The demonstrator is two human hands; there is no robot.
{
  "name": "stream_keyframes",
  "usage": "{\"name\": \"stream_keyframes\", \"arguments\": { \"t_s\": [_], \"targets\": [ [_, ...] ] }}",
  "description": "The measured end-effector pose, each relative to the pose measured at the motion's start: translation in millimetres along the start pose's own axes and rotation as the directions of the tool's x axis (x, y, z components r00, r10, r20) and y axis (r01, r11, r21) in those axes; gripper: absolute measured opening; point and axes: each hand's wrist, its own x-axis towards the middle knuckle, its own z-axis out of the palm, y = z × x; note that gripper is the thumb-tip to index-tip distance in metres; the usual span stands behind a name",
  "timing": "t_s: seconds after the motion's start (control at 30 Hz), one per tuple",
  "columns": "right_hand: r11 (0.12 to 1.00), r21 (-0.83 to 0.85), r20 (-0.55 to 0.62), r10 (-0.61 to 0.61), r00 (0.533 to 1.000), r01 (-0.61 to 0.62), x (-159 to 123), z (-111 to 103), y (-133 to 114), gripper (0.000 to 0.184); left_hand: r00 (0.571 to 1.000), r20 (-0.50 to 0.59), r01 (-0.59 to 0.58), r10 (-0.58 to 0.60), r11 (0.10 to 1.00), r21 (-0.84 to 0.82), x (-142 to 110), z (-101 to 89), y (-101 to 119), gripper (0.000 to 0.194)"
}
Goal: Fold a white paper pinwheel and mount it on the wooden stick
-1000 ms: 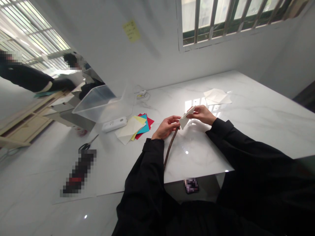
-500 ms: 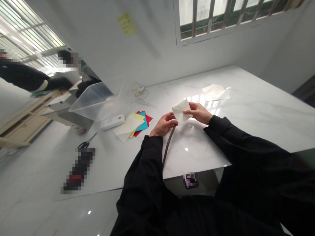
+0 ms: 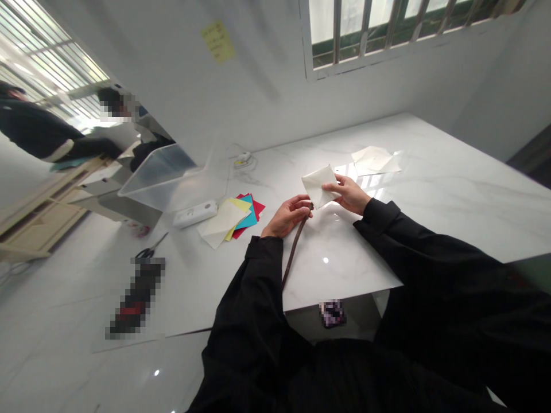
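My left hand (image 3: 286, 217) grips a thin dark brown stick (image 3: 295, 246) near its top end, and the stick slants down toward my sleeve. My right hand (image 3: 348, 194) pinches a folded piece of cream paper (image 3: 317, 184) by one side. The paper's lower corner sits just above the stick's top end and my left fingertips. Whether paper and stick touch is hard to tell.
On the white marble table lie cream paper sheets (image 3: 373, 160), a stack of coloured paper (image 3: 227, 221), a white plastic device (image 3: 194, 214), a clear plastic box (image 3: 158, 178) and black-handled scissors (image 3: 148, 250). Two people (image 3: 37, 129) stand beyond the table's left side.
The cream paper has turned from nearly edge-on to showing its flat face, and it sits slightly higher and further left. My left hand and the stick have barely moved.
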Motion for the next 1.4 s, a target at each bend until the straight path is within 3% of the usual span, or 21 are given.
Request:
{"name": "stream_keyframes", "arguments": {
  "t_s": [0.27, 0.63, 0.9, 1.0, 1.23, 1.4],
  "targets": [
    [0.998, 0.031, -0.111, -0.045, 0.993, 0.049, 8, -17, -3, 0.054, 0.999, 0.027, 0.042, -0.043, 0.998, 0.040, 4, 0.2, -1, 0.060],
    [0.998, 0.000, -0.062, -0.065, 0.996, 0.065, 9, -18, -3, 0.057, 0.994, 0.104, 0.022, -0.036, 0.992, 0.126, 3, 6.3, 5, 0.051],
    [0.998, 0.019, -0.049, -0.062, 0.997, 0.063, 7, -16, -3, 0.065, 0.995, 0.100, 0.008, -0.019, 0.994, 0.112, 1, 6.1, 8, 0.045],
    [0.998, 0.009, -0.030, -0.066, 0.997, 0.066, 6, -14, -3, 0.064, 0.998, 0.059, 0.012, -0.015, 0.998, 0.055, 3, 3.1, 5, 0.046],
    [0.996, -0.091, -0.182, -0.005, 0.983, -0.011, 7, -10, 7, 0.071, 0.996, -0.089, 0.019, -0.031, 0.991, -0.131, 6, -1.9, 4, 0.047],
    [0.962, -0.264, -0.242, -0.142, 0.960, 0.076, 10, -14, 11, 0.068, 0.990, -0.137, 0.001, -0.027, 0.982, -0.188, 6, -2.2, 5, 0.052]
  ]
}}
